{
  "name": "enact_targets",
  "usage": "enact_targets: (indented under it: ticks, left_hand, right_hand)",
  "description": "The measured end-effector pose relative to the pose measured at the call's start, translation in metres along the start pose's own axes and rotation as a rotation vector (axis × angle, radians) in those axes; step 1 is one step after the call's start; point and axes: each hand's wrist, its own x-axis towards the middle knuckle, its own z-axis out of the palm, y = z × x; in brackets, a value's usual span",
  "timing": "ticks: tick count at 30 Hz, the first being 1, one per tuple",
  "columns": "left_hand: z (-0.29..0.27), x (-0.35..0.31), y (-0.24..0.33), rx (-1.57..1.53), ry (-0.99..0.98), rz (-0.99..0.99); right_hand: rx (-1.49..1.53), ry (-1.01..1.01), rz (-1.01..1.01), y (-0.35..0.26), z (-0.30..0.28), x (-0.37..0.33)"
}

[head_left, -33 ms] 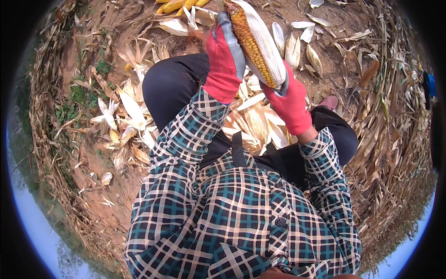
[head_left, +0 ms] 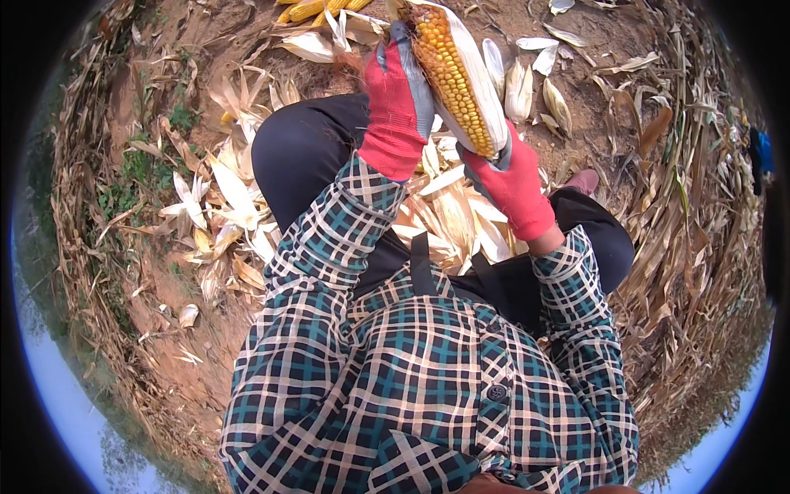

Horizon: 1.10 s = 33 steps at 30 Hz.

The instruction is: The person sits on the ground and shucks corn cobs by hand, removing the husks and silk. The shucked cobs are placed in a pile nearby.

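Note:
A yellow ear of corn (head_left: 448,78) is held up in front of me at a slant, partly stripped. Pale husk (head_left: 473,53) still runs along its right side, and brown silk hangs by its upper left edge. My right hand (head_left: 510,181), in a red glove with a grey palm, is closed round the lower end. Along the ear's left side, my left hand (head_left: 401,107), gloved the same way, is closed at the upper end; its fingertips are partly hidden by the ear and husk.
Several husked yellow ears (head_left: 309,10) lie at the far edge. Loose dry husks (head_left: 448,214) are heaped between my legs, with more husks (head_left: 234,193) on the left. Single husk pieces (head_left: 518,90) lie on the brown soil beyond my right hand. Dry stalks (head_left: 691,214) stretch along the right.
The ear has turned slightly in my hands, so more kernel rows face me and the husk on its right side looks narrower. Both hands have barely shifted.

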Motion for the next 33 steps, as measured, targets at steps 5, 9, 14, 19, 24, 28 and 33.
enact_targets:
  ticks: [5, 9, 14, 19, 24, 28, 33]
  left_hand:
    - [0.001, -0.005, -0.011, -0.368, 0.079, -0.130]
    - [0.002, -0.005, -0.010, -0.124, 0.064, 0.022]
    - [0.000, -0.002, -0.016, 0.089, 0.005, 0.351]
    - [-0.009, 0.002, -0.028, -0.390, -0.177, -0.005]
    - [-0.008, -0.005, -0.025, -0.141, -0.176, 0.056]
    - [-0.006, -0.018, 0.002, -0.541, -0.228, -0.213]
    - [0.006, -0.019, -0.009, -0.663, -0.081, -0.382]
  right_hand:
    - [0.661, -0.421, 0.699, -0.023, -0.022, 0.011]
    - [0.727, -0.510, 0.712, -0.023, -0.030, 0.016]
    - [0.648, -0.603, 0.729, -0.028, -0.034, 0.018]
    - [0.557, -0.723, 0.722, -0.025, -0.045, 0.023]
    - [0.742, -0.840, 0.727, -0.010, -0.054, 0.022]
    - [0.964, -0.899, 0.655, -0.005, -0.035, 0.019]
    - [0.832, -0.720, 0.501, 0.011, 0.009, 0.009]
